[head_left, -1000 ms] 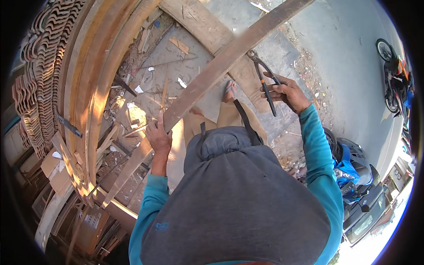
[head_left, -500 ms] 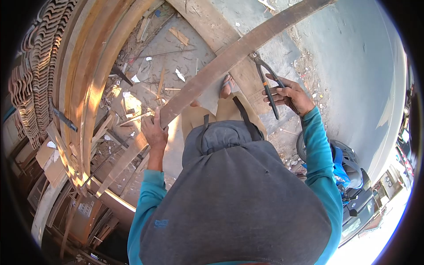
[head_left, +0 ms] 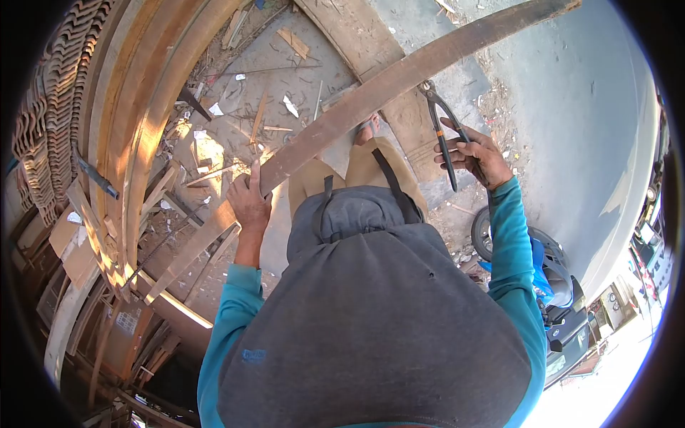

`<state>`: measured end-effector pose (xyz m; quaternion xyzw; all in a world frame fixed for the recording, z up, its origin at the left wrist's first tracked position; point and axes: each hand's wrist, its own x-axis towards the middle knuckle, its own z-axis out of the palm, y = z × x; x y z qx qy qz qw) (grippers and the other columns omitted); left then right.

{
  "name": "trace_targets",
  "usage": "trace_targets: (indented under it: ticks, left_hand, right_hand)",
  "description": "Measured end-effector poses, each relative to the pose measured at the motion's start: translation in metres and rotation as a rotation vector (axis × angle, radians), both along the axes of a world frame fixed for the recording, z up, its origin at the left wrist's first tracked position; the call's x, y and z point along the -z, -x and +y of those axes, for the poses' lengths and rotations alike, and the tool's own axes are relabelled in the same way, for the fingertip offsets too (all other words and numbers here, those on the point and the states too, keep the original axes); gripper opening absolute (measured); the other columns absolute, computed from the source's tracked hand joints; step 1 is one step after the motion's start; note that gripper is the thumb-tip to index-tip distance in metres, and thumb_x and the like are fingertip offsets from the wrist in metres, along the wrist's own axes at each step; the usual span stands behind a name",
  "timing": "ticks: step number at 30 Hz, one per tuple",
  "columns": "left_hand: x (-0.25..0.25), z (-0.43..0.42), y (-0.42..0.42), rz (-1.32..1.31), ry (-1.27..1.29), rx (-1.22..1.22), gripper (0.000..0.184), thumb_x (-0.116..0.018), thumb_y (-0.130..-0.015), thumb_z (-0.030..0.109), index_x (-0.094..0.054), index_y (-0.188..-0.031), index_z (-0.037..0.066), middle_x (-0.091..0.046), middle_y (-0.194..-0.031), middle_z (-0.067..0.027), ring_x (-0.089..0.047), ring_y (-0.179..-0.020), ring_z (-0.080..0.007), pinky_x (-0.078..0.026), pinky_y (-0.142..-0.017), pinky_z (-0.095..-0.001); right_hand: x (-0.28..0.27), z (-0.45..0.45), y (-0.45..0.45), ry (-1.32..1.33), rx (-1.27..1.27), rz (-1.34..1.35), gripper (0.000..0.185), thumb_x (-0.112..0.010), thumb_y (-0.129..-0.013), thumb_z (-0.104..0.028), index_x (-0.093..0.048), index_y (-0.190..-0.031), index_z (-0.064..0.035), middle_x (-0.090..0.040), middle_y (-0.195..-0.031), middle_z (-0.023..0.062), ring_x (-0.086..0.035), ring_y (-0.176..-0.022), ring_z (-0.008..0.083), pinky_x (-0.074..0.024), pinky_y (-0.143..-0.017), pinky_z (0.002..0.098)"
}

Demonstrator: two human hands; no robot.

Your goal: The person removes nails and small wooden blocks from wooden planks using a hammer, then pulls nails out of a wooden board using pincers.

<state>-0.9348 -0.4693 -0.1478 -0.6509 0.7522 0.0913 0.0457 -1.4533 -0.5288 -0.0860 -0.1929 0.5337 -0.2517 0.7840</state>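
Observation:
A long brown wooden board [head_left: 349, 118] slants across in front of me, from lower left to upper right. My left hand [head_left: 250, 203] grips its near end, one finger stretched along the edge. In my right hand [head_left: 486, 158] is a pair of pincers [head_left: 441, 132] with dark handles and an orange band. The handles are spread apart, with fingers wrapped about them. The pincers' head is at the board's lower right edge; whether the jaws grip anything there is too small to tell.
Long planks [head_left: 135, 107] stand at the left beside stacked roof tiles [head_left: 61, 93]. Wood scraps and debris litter the concrete floor [head_left: 264, 85]. Another wide board [head_left: 410, 121] lies under the held one. A motorcycle [head_left: 546, 274] stands at the right, near a pale wall [head_left: 571, 128].
The board's far end has shifted to the right in view. The pincers and my right hand have moved slightly right with it. Both hands keep their holds.

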Motion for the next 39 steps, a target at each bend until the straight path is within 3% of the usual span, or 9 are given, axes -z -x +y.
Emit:
trace_targets:
  ticks: [5,6,7,10,23,29,32,37,39]
  left_hand:
    - [0.001,0.0,-0.003,0.005,-0.003,0.008,0.106,-0.094,-0.061,0.019,-0.041,-0.154,0.026,-0.054,-0.118,-0.0132,-0.054,-0.11,-0.0355,-0.041,-0.093,-0.0507]
    - [0.0,-0.001,-0.003,0.025,-0.032,-0.009,0.104,-0.091,-0.062,0.017,-0.042,-0.153,0.024,-0.054,-0.12,-0.0147,-0.054,-0.113,-0.0369,-0.041,-0.096,-0.0517]
    - [0.0,-0.002,-0.002,0.047,-0.059,-0.024,0.101,-0.089,-0.063,0.014,-0.043,-0.152,0.022,-0.054,-0.121,-0.0162,-0.054,-0.116,-0.0383,-0.041,-0.099,-0.0526]
    - [-0.003,-0.009,0.0,0.057,-0.036,-0.01,0.103,-0.091,-0.063,0.014,-0.042,-0.154,0.022,-0.056,-0.111,-0.0115,-0.057,-0.106,-0.0326,-0.042,-0.092,-0.0483]
    - [-0.01,-0.019,-0.004,0.087,-0.15,-0.001,0.101,-0.085,-0.067,0.01,-0.038,-0.156,0.02,-0.053,-0.115,-0.015,-0.056,-0.107,-0.0379,-0.045,-0.092,-0.0504]
    - [-0.013,-0.022,-0.007,0.098,-0.182,0.028,0.102,-0.09,-0.066,0.018,-0.038,-0.155,0.021,-0.055,-0.108,-0.0138,-0.056,-0.104,-0.0358,-0.042,-0.093,-0.0502]
    - [-0.012,-0.018,-0.005,0.036,-0.14,0.042,0.108,-0.091,-0.065,0.017,-0.035,-0.157,0.022,-0.055,-0.113,-0.0156,-0.055,-0.109,-0.0367,-0.04,-0.093,-0.0514]
    - [-0.005,-0.007,-0.003,0.036,-0.078,0.02,0.11,-0.093,-0.063,0.018,-0.035,-0.156,0.022,-0.054,-0.115,-0.016,-0.055,-0.11,-0.0361,-0.04,-0.092,-0.0518]
    - [-0.003,-0.004,-0.002,0.016,-0.038,0.03,0.11,-0.094,-0.063,0.02,-0.035,-0.156,0.022,-0.054,-0.116,-0.0162,-0.055,-0.11,-0.0366,-0.04,-0.093,-0.0527]
  right_hand:
    - [-0.001,0.005,-0.013,-0.151,0.156,-0.173,0.065,-0.051,-0.094,-0.017,-0.037,-0.156,-0.0028,-0.064,-0.091,0.0119,-0.068,-0.076,0.0243,-0.0591,-0.076,0.0395]
    - [0.001,0.01,-0.018,-0.181,0.154,-0.215,0.047,-0.052,-0.1,-0.023,-0.051,-0.142,-0.003,-0.058,-0.082,0.0063,-0.058,-0.065,0.0175,-0.0533,-0.063,0.0349]
    - [0.004,0.011,-0.021,-0.183,0.159,-0.211,0.047,-0.052,-0.1,-0.023,-0.051,-0.142,-0.003,-0.058,-0.082,0.0063,-0.058,-0.065,0.0175,-0.0533,-0.063,0.0349]
    - [0.002,0.01,-0.04,-0.299,0.101,-0.139,0.032,-0.056,-0.104,-0.038,-0.057,-0.097,-0.0065,-0.047,-0.073,-0.0005,-0.046,-0.058,0.0106,-0.0418,-0.053,0.0296]
    - [0.02,0.017,-0.201,-0.162,0.778,-0.017,0.03,-0.06,-0.103,-0.036,-0.053,-0.098,-0.0066,-0.047,-0.077,0.0013,-0.045,-0.06,0.0112,-0.0413,-0.054,0.029]
    - [0.032,0.007,-0.234,0.004,0.976,-0.024,0.029,-0.057,-0.104,-0.031,-0.056,-0.104,-0.0026,-0.051,-0.079,0.0027,-0.051,-0.065,0.0138,-0.0465,-0.059,0.0329]
    - [0.029,0.014,-0.206,-0.018,0.721,0.067,0.028,-0.056,-0.103,-0.023,-0.058,-0.111,0.0035,-0.063,-0.089,0.008,-0.066,-0.078,0.02,-0.0587,-0.073,0.0352]
    - [0.0,0.019,-0.088,-0.057,0.246,0.083,0.037,-0.057,-0.102,-0.02,-0.056,-0.125,0.0082,-0.071,-0.102,0.0177,-0.074,-0.093,0.0284,-0.0623,-0.086,0.0406]
    - [-0.008,0.007,-0.047,-0.073,0.084,0.071,0.04,-0.058,-0.103,-0.023,-0.056,-0.128,0.0087,-0.071,-0.101,0.0176,-0.075,-0.09,0.0286,-0.0634,-0.083,0.0395]
